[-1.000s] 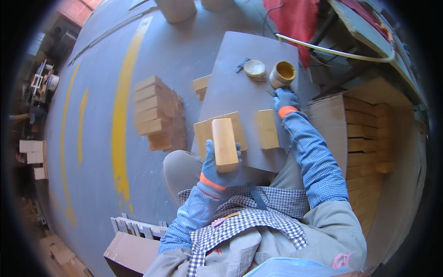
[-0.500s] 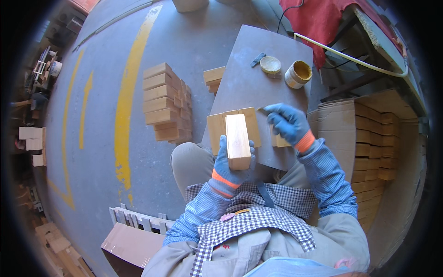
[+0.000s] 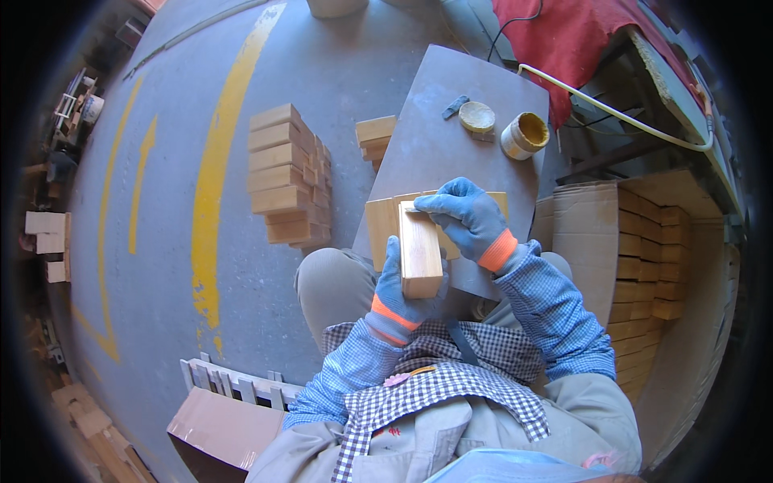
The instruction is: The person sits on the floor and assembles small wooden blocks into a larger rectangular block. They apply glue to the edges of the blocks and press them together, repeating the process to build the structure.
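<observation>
My left hand (image 3: 396, 283), in a blue-grey glove with an orange cuff, is wrapped round a pale rectangular wooden block (image 3: 421, 251) and holds it tilted up in front of me. At the block's far end is my right hand (image 3: 467, 216), gloved the same way. Its fingers are pinched on a small, thin, dark scraper-like piece (image 3: 414, 210), mostly hidden, against the top face. Behind the held block, more wooden blocks (image 3: 382, 229) lie on the grey board (image 3: 431, 121). An open tin of yellow-brown paste (image 3: 525, 136) stands farther back, beside a round lid (image 3: 476, 117).
Blocks are stacked on the floor (image 3: 286, 177) to the left, with a smaller pile (image 3: 375, 137) beside the board. A cardboard box (image 3: 586, 233) full of blocks stands right, below a bench with red cloth (image 3: 535, 40). Another carton (image 3: 229, 427) sits lower left.
My right hand has moved left and inward, bringing the small dark piece onto the far end of the block. The left hand still grips the block in nearly the same place.
</observation>
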`<state>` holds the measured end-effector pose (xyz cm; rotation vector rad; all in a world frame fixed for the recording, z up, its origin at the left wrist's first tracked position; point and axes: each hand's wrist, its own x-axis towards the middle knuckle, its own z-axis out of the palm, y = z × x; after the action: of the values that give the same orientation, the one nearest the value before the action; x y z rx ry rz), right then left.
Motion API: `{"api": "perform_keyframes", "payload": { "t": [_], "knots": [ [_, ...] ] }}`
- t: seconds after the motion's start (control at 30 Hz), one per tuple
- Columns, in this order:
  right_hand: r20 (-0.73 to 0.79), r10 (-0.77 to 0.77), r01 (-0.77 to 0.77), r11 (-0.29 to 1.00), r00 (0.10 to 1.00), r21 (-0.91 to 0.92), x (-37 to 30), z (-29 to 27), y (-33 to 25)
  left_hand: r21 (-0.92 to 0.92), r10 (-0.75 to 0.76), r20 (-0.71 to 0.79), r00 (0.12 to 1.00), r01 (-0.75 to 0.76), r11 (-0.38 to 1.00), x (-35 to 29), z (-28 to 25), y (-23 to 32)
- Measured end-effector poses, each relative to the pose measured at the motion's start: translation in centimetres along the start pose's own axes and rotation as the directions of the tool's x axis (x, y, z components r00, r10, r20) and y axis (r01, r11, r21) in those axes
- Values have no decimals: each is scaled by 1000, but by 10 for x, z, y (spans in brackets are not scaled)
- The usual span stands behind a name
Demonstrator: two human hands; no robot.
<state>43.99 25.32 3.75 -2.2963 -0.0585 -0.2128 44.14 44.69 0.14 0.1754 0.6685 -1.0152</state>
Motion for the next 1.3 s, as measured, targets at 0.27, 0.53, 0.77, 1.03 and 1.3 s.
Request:
{"api": "perform_keyframes", "payload": {
  "t": [0.27,0.53,0.77,1.03,1.3],
  "knots": [
    [-51,-34,31,997,998,-69,1,6,1,49,-2,-5,1000,2,999,0,-2,3],
    [-33,-44,40,994,999,-98,0,3,-6,26,11,-19,1000,-10,1000,-1,-2,1],
    [-36,-83,80,992,996,-97,-8,2,-11,86,27,8,1000,-28,996,0,-3,0],
    [-13,-99,96,985,995,-144,-16,-6,-22,101,34,-15,999,-33,994,0,-4,0],
    [6,-106,106,983,994,-153,-22,-11,-37,122,52,-14,999,-50,991,0,-3,-1]
  ]
}}
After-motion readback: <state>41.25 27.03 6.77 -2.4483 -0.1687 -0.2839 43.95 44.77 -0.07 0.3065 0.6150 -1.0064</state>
